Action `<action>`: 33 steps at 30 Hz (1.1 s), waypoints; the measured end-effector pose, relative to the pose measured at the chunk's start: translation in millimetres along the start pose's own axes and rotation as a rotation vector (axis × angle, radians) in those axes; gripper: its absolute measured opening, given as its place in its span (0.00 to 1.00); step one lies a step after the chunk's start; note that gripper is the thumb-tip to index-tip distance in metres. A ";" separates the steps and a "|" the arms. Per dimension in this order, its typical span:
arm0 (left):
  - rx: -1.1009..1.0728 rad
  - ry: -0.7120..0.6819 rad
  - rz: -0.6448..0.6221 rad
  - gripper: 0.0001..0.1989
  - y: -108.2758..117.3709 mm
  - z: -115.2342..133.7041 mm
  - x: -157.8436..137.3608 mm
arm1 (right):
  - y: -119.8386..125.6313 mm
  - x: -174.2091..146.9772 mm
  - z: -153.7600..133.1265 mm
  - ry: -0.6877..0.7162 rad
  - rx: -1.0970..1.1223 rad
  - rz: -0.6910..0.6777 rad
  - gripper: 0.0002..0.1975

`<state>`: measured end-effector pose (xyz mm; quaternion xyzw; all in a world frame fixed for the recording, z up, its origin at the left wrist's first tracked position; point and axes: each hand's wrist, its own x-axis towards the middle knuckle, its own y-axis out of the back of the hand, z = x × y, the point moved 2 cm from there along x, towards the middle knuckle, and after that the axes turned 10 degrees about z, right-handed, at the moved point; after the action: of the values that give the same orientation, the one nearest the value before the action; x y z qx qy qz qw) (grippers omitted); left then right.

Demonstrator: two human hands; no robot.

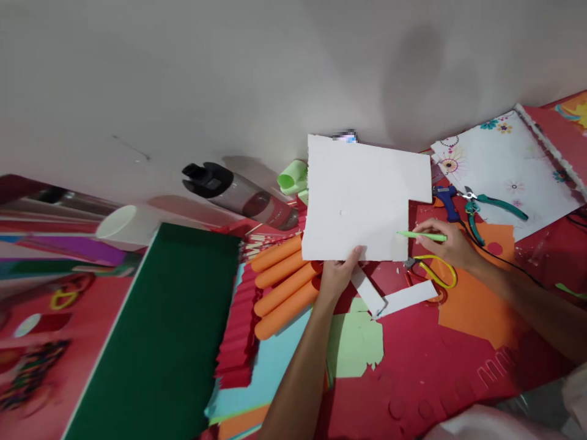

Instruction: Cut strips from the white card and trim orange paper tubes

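My left hand (339, 274) grips the lower edge of a white board (358, 195), its thumb on the front face. The board is held up above the table and has a notch cut out of its lower right corner. Between the fingers of my right hand (447, 241) is a light green pen (422, 236), its tip at the board's right part; I cannot tell whether it touches. Just below the right hand lie yellow-and-red scissors (443, 275). White strips (408, 299) lie under the board, near light green paper (355, 342).
Orange paper rolls (279, 287) and red corrugated paper (236, 330) lie left of my left forearm, beside a dark green board (160, 336). A bottle (243, 195) stands near the wall. At right are a blue glue gun (447, 201), teal-handled pliers (499, 206) and orange paper (477, 293).
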<state>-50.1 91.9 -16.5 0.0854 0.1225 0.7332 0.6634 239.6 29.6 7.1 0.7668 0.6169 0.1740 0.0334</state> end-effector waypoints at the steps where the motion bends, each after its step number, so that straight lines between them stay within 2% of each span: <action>1: 0.000 0.015 -0.014 0.23 0.4 1.0 0.2 | 0.9 0.8 0.5 0.007 0.003 0.037 0.09; 4: -0.003 0.040 -0.051 0.22 1.7 4.2 0.8 | 2.3 3.1 1.6 0.022 -0.015 0.078 0.11; 18: -0.044 0.097 -0.068 0.22 2.8 8.1 1.9 | -4.0 2.6 2.2 0.057 0.000 -0.051 0.15; 27: -0.041 0.096 -0.055 0.21 3.4 -3.4 4.3 | -2.6 2.9 2.5 0.025 -0.032 -0.089 0.14; 33: -0.056 0.081 -0.055 0.20 4.0 -6.8 4.7 | -2.7 2.9 4.3 0.024 0.006 -0.061 0.15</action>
<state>-56.4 95.7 -22.1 0.0336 0.1308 0.7209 0.6798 238.8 33.7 3.0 0.7457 0.6408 0.1803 0.0290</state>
